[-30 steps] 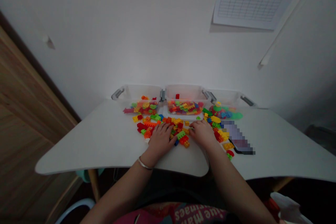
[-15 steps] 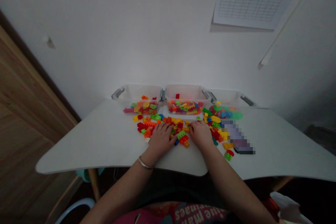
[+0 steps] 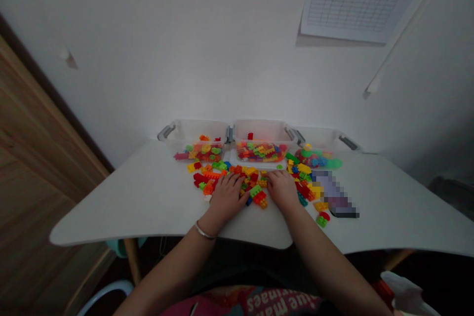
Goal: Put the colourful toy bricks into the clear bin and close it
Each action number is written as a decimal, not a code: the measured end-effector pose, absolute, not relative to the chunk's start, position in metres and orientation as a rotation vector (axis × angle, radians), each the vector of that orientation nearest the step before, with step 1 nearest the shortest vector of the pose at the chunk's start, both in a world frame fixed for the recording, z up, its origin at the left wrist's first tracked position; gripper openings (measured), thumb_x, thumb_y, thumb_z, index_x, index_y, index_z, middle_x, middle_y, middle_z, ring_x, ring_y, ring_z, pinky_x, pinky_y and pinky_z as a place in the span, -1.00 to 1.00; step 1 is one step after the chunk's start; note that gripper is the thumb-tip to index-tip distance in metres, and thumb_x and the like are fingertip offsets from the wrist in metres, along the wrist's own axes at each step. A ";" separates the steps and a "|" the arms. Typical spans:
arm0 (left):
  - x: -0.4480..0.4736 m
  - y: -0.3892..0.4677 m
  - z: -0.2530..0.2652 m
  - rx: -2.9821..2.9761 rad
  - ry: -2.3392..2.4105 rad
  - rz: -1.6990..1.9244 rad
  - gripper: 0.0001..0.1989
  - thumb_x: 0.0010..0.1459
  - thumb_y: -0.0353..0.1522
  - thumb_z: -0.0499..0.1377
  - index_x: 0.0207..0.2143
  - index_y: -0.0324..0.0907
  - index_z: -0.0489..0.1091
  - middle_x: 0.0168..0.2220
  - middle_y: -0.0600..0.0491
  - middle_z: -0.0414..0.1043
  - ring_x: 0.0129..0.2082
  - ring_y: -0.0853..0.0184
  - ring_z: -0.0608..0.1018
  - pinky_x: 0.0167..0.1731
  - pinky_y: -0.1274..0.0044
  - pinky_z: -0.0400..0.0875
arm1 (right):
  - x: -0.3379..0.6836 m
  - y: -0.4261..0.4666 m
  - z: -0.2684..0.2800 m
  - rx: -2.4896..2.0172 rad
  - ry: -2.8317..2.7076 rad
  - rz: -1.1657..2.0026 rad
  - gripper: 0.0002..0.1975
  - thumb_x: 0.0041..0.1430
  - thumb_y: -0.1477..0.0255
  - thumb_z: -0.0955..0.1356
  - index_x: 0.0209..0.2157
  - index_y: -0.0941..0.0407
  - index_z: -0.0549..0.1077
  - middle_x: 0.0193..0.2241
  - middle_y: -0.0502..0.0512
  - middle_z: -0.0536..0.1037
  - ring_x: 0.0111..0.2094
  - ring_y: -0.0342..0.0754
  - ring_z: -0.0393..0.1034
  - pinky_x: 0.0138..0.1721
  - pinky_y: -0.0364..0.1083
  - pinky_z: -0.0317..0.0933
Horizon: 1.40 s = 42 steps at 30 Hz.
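My left hand (image 3: 227, 194), with a bangle (image 3: 204, 230) at its wrist, lies palm down over the pile of building blocks (image 3: 253, 171). Its fingers are spread and its thumb points right, close to a light green block (image 3: 255, 190). Several blocks beneath the palm are hidden. My right hand (image 3: 284, 190) rests palm down at the pile's right part, fingers slightly bent and apart. Its fingertips reach yellow blocks (image 3: 262, 182); nothing shows held in it. Between the hands lie an orange-red block (image 3: 259, 198) and a dark blue block (image 3: 249, 201).
Three clear bins stand along the wall: a left bin (image 3: 198, 127), a middle bin (image 3: 261, 127) and a right bin (image 3: 320, 134), all holding coloured pieces. A pixelated phone-like object (image 3: 335, 195) lies right of the blocks on the white table (image 3: 148, 207).
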<state>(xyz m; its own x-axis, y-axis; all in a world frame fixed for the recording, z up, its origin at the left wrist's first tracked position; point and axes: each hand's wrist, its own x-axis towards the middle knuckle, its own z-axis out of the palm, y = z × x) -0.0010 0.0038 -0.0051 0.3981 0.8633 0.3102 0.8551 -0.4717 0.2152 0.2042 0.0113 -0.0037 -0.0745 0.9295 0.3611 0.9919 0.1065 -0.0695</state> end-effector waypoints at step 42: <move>0.012 0.017 0.029 2.388 1.469 1.011 -0.80 0.22 -0.27 0.16 -0.31 -0.12 0.56 -0.31 0.00 0.60 -0.20 0.19 0.56 -0.12 0.34 0.40 | 0.196 -0.003 0.005 -1.429 -1.933 -0.553 -0.77 0.25 0.41 0.30 -0.09 0.09 0.52 -0.11 0.12 0.61 -0.04 0.03 0.37 0.24 0.06 -0.04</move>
<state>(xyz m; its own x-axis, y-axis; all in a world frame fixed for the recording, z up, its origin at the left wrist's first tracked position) 0.0124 0.0173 0.0290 0.2884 0.8393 0.4609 0.7304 -0.5041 0.4609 0.1958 -0.0026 0.0048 -0.1833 0.6683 0.7209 0.9484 0.3134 -0.0493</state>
